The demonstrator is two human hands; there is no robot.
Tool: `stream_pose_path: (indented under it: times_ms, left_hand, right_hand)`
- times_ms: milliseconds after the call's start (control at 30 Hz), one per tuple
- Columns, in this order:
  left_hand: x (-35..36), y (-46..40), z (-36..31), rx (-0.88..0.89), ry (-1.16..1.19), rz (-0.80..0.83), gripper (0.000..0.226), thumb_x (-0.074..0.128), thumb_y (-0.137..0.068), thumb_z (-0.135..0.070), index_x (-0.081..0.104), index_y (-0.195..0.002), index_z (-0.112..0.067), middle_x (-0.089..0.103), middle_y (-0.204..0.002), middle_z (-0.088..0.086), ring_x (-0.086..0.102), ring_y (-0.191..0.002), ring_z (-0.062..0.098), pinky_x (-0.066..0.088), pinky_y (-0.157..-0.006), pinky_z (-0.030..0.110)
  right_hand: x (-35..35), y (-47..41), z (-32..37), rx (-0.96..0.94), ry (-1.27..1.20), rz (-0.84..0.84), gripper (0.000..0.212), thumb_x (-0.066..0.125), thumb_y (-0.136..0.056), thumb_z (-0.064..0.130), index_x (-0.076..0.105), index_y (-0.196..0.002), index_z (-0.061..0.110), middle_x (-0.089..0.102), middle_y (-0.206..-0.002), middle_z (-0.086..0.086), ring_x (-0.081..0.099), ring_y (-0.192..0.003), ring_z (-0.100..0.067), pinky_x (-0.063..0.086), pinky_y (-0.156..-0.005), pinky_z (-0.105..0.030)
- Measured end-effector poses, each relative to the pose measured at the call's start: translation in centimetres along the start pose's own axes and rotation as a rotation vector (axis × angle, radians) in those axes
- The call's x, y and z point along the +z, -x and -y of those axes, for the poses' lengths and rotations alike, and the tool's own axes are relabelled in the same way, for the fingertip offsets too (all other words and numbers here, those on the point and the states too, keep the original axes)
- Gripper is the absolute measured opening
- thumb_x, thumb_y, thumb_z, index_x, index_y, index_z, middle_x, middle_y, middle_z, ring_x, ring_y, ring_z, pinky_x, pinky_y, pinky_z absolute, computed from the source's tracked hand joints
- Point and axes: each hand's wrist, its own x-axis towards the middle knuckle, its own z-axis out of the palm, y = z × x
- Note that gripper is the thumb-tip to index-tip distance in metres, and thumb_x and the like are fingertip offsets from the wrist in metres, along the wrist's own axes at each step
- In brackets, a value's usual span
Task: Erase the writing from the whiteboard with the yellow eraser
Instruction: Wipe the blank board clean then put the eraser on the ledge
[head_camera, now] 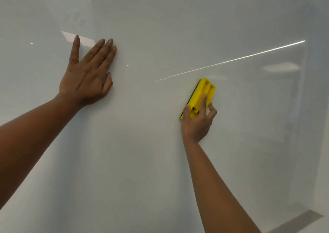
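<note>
The right hand (197,120) grips the eraser (201,97) flat against the board (160,161), long axis tilted up-right. The left hand (89,72) rests open, well apart. No writing shows nearby.

Bright reflected line (231,60), pale rectangular light reflections (78,37), grey strip (299,221) at lower right corner

One whiteboard (160,161), one yellow eraser (201,95), two bare hands, left hand (87,76) and right hand (197,124), no legible writing to count
</note>
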Motion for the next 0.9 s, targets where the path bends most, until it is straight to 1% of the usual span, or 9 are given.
stream_pose_path:
  times_ms: [67, 167, 300, 367, 500, 567, 633, 767, 900]
  left_hand:
    - [0.0, 0.0, 0.1, -0.002, 0.003, 0.002, 0.062, 0.022, -0.088, -0.027, 0.021, -0.145, -0.004, 0.022, -0.153, 0.017, 0.02, -0.141, 0.027, -0.016, -0.111, 0.046]
    - [-0.1, 0.0, 0.0, -0.004, 0.007, 0.002, 0.062, 0.021, -0.088, -0.027, 0.022, -0.145, -0.004, 0.024, -0.152, 0.017, 0.022, -0.141, 0.028, -0.012, -0.112, 0.049]
    - [-0.1, 0.0, 0.0, -0.003, 0.006, 0.004, 0.062, 0.022, -0.088, -0.026, 0.023, -0.145, -0.004, 0.024, -0.152, 0.017, 0.023, -0.141, 0.027, -0.01, -0.112, 0.051]
    - [0.0, 0.0, -0.1, -0.003, 0.009, 0.003, 0.062, 0.021, -0.088, -0.027, 0.023, -0.145, -0.004, 0.024, -0.152, 0.017, 0.023, -0.141, 0.028, -0.009, -0.112, 0.052]
    - [0.0, 0.1, 0.0, -0.004, 0.002, -0.001, 0.061, 0.022, -0.088, -0.026, 0.022, -0.145, -0.004, 0.023, -0.153, 0.016, 0.021, -0.141, 0.027, -0.01, -0.112, 0.051]
    - [0.1, 0.1, 0.0, -0.003, -0.004, -0.001, 0.061, 0.023, -0.088, -0.026, 0.021, -0.146, -0.004, 0.022, -0.153, 0.015, 0.02, -0.142, 0.026, -0.011, -0.112, 0.05]
    - [0.1, 0.1, 0.0, -0.003, -0.005, 0.001, 0.061, 0.024, -0.089, -0.025, 0.021, -0.146, -0.004, 0.022, -0.153, 0.015, 0.02, -0.142, 0.025, -0.01, -0.112, 0.051]
    - [0.2, 0.1, 0.0, -0.001, -0.007, 0.002, 0.061, 0.024, -0.089, -0.025, 0.02, -0.146, -0.005, 0.021, -0.154, 0.014, 0.019, -0.142, 0.025, -0.008, -0.112, 0.052]
    - [0.2, 0.1, 0.0, 0.0, -0.014, 0.005, 0.061, 0.023, -0.089, -0.026, 0.02, -0.146, -0.005, 0.02, -0.154, 0.014, 0.017, -0.142, 0.024, -0.008, -0.112, 0.052]
  right_hand:
    - [-0.4, 1.9, -1.5, -0.112, 0.006, 0.02, 0.06, 0.068, -0.081, 0.021, 0.044, -0.136, 0.022, 0.045, -0.134, -0.016, 0.053, -0.112, -0.035, 0.051, -0.081, -0.043]
    - [-1.2, 4.1, -4.5, -0.13, 0.011, 0.021, 0.059, 0.071, -0.079, 0.015, 0.048, -0.133, 0.018, 0.048, -0.131, -0.02, 0.053, -0.113, -0.037, 0.053, -0.08, -0.045]
    - [-2.3, 4.3, -7.5, -0.028, 0.027, -0.026, 0.06, 0.072, -0.079, 0.012, 0.048, -0.133, 0.017, 0.049, -0.128, -0.022, 0.056, -0.107, -0.04, 0.054, -0.074, -0.048]
    - [-2.4, 3.4, -7.8, 0.042, 0.022, -0.061, 0.059, 0.07, -0.08, 0.012, 0.047, -0.134, 0.019, 0.047, -0.129, -0.021, 0.055, -0.106, -0.04, 0.053, -0.074, -0.046]
    - [-1.2, 1.5, -6.1, 0.19, -0.019, -0.137, 0.058, 0.065, -0.083, 0.015, 0.045, -0.136, 0.017, 0.042, -0.135, -0.018, 0.052, -0.109, -0.04, 0.049, -0.082, -0.045]
    - [-0.4, 1.2, -4.7, 0.211, -0.039, -0.153, 0.057, 0.065, -0.083, 0.016, 0.044, -0.137, 0.017, 0.041, -0.136, -0.018, 0.05, -0.112, -0.04, 0.048, -0.086, -0.046]
    - [0.2, 1.5, -3.1, 0.146, -0.057, -0.151, 0.056, 0.066, -0.083, 0.015, 0.046, -0.135, 0.016, 0.043, -0.135, -0.019, 0.049, -0.112, -0.04, 0.048, -0.085, -0.047]
    - [1.5, 3.7, 0.4, -0.086, -0.084, -0.098, 0.057, 0.071, -0.078, 0.011, 0.051, -0.131, 0.012, 0.049, -0.129, -0.025, 0.051, -0.112, -0.041, 0.049, -0.086, -0.046]
    - [2.0, 6.8, 2.5, -0.319, -0.072, 0.004, 0.056, 0.075, -0.074, 0.011, 0.056, -0.127, 0.01, 0.054, -0.124, -0.025, 0.057, -0.102, -0.042, 0.051, -0.082, -0.043]
